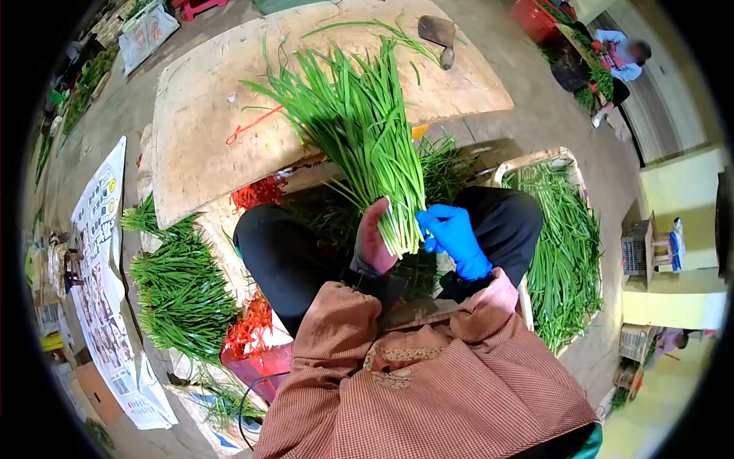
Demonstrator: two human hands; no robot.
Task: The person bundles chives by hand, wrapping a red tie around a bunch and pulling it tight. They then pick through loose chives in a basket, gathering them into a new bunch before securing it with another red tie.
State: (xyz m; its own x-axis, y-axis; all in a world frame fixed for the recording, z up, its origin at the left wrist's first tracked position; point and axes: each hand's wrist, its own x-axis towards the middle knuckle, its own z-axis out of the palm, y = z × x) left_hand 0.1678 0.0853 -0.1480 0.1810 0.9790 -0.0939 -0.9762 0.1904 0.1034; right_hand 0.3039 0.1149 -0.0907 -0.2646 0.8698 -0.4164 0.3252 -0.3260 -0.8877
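Note:
A thick bunch of green Chinese chives (367, 130) lies slantwise before me, its leaves spread over the wooden board (206, 130) and its pale cut ends towards my body. My left hand (372, 239), bare, is closed around the lower stems from the left side. On the right of those stems, my right hand (459, 239) in a blue glove pinches the outer edge of the bunch near the pale ends. The exact stalk between its fingertips is too small to make out. A red tie (252, 128) rests on the board, left of the leaves.
A cleaver (437, 32) sits at the board's far edge. Loose chives fill a crate (564, 162) at my right; bundled chives (180, 291) lie at my left. Red ties (252, 325) fill a box beside my leg. A person (623, 57) sits at far right.

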